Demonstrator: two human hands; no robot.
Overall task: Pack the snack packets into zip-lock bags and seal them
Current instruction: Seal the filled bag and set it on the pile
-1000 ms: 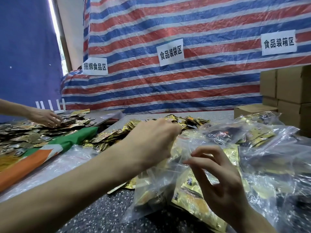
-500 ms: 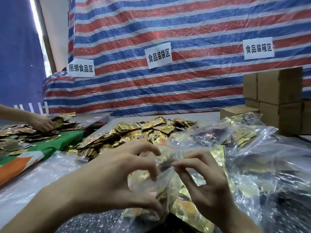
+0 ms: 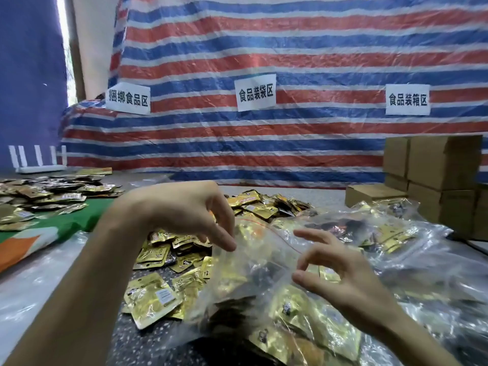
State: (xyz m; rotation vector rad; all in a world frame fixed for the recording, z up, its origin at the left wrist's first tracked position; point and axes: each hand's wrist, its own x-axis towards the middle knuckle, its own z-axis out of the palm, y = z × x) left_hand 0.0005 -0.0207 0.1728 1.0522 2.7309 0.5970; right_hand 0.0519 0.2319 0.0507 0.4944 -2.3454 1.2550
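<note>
A clear zip-lock bag (image 3: 253, 281) lies on the dark speckled bench (image 3: 126, 339), in the middle and near the person. It is stuffed with gold snack packets (image 3: 314, 320). Its long way runs from near to far, and its mouth points to the far side. The red zip line (image 3: 266, 231) at the mouth slants from far left to nearer right, between the two hands.

The left hand (image 3: 184, 210) hangs over the left end of the red line. Its fingers curl down and the tips touch the plastic. I cannot tell if its grip has hold of the bag edge or only rests on it.

The right hand (image 3: 346, 278) is at the right end of the line. Its thumb and first finger bend toward each other like a ring. There is a small gap between the tips, so this grip is a little open and holds nothing. The other fingers are spread out.

Loose packets (image 3: 153, 302) lie in a heap just left of the bag and on its far side. Full bags (image 3: 396, 231) sit to the right, with brown boxes (image 3: 443, 165) on the far right. A green and orange cloth (image 3: 66, 225) lies on the left. A striped sheet (image 3: 290, 48) with paper signs (image 3: 255, 92) hangs at the back.
</note>
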